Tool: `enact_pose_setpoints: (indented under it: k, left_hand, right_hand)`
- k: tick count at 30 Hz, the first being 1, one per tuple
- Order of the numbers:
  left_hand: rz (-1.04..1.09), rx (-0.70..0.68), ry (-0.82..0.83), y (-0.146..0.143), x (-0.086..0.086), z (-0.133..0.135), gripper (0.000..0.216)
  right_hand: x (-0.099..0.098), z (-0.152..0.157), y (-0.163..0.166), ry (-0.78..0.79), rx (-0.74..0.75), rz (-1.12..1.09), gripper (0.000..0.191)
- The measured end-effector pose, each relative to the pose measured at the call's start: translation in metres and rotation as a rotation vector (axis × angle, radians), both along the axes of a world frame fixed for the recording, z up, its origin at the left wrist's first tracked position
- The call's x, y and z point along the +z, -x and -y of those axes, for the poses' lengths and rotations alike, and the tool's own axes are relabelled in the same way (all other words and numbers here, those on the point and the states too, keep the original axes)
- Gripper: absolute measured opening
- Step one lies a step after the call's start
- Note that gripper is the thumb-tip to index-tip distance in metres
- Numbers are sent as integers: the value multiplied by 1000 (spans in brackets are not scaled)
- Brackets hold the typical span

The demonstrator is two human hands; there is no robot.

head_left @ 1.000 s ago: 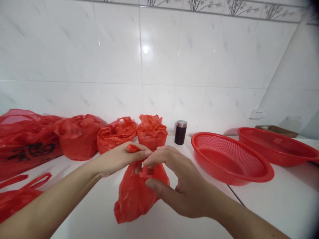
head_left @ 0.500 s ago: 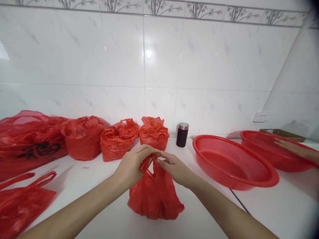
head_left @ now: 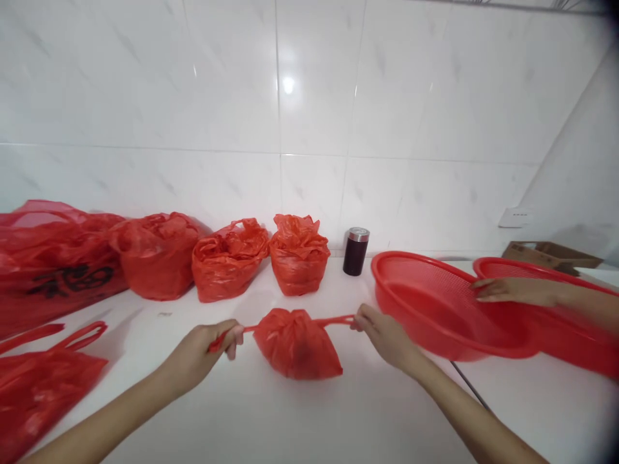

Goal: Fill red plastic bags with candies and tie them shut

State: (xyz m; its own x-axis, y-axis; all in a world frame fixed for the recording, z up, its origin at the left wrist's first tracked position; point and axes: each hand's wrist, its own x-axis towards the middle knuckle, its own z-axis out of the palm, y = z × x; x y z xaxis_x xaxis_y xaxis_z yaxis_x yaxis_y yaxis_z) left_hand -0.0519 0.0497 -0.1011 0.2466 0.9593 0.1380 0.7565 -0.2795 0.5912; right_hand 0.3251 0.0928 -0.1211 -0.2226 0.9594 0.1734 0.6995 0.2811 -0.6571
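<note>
A small red plastic bag [head_left: 297, 345] sits on the white counter in front of me, its top knotted. My left hand [head_left: 206, 351] is closed on the bag's left handle, stretched out to the left. My right hand [head_left: 384, 335] pinches the right handle, pulled out to the right. Both handles are taut and level with the bag's top.
Several filled red bags [head_left: 297, 254] line the tiled wall, with a larger printed one [head_left: 53, 264] at far left and another [head_left: 43, 380] near the front left. A dark jar [head_left: 355, 251] stands behind. Another person's hand [head_left: 512, 290] rests on the red colander baskets [head_left: 425, 303] at right.
My hands moved apart from above the bag, pulling its handles sideways and tightening the knot. The bag now sits lower and rounder. Another person's hand reached further onto the baskets.
</note>
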Motion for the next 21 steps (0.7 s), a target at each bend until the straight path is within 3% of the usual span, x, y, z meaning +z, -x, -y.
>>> enact_pose_setpoints:
  k: [3,6,9,14,21]
  left_hand:
    - [131,46,-96,-23,-1,-5,40]
    - [232,31,-197,-55,-3,-18,33]
    - [248,28,-218,-76,-17,-38,29]
    - [197,53,-191,-85,-44,-70,31]
    - [119,26,-147,-80,-55,-78,21]
  right_hand:
    - [1,-2,24,44,-76,-181,32]
    - [1,0,54,64,-55,-142,32]
    - [-14,-2,74,82,10,-92,41]
    - [-50,-15,80,37,74,-216,33]
    - [-69,-35,71,-2,38,-362,3]
